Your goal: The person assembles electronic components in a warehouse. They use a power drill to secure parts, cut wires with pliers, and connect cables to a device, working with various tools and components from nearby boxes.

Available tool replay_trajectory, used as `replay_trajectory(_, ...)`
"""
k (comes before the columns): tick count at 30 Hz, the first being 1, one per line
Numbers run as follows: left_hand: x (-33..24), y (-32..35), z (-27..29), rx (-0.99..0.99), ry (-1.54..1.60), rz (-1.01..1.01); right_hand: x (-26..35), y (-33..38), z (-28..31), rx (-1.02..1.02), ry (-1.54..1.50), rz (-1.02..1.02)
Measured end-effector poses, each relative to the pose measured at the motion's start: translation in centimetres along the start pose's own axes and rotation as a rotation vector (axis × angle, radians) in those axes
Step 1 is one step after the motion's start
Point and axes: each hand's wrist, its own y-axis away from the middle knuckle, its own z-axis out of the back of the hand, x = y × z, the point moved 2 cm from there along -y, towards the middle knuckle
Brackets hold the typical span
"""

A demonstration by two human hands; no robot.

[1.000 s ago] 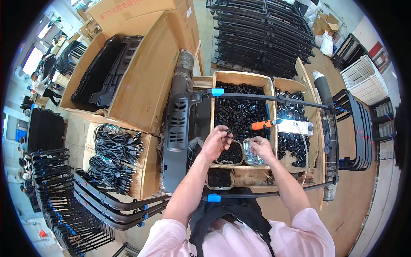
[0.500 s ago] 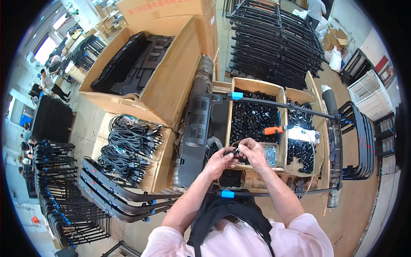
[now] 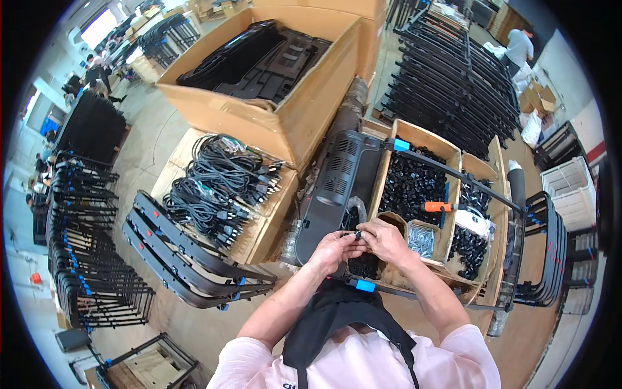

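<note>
Both hands meet right at the near end of the long black panel (image 3: 337,188): the left hand (image 3: 332,249) and the right hand (image 3: 383,238) are touching, fingertips pinched together on a small dark part (image 3: 356,235) too tiny to identify, held just above a little box of dark pieces (image 3: 365,266). Right of the panel, a cardboard tray of black parts (image 3: 414,185) carries an orange-handled tool (image 3: 439,207) on its edge, with a small box of silvery screws (image 3: 422,238) just beside the right hand. Left of the panel sits a carton of coiled black cables (image 3: 217,185), and beyond that, black frames (image 3: 188,259) on the floor.
</note>
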Motion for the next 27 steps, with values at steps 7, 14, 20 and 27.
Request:
replay_trajectory(7, 0.7, 1.6, 2.8, -0.154, 0.110, -0.075, 3.1, -2.1, -2.3, 0.134, 0.153, 0.131)
replay_trajectory(14, 0.2, 5.7, 5.5, -0.223, 0.119, -0.247, 5.7, -5.0, -5.8, 0.030, 0.089, 0.240)
replay_trajectory(20, -0.3, 11.3, 8.0, -0.298, -0.163, -0.287, 6.7, -8.0, -9.3, 0.012, 0.115, 0.255)
replay_trajectory(27, -0.6, 12.6, 8.9, -0.296, -0.285, -0.255, 6.2, -9.6, -11.2, 0.044, 0.167, 0.229)
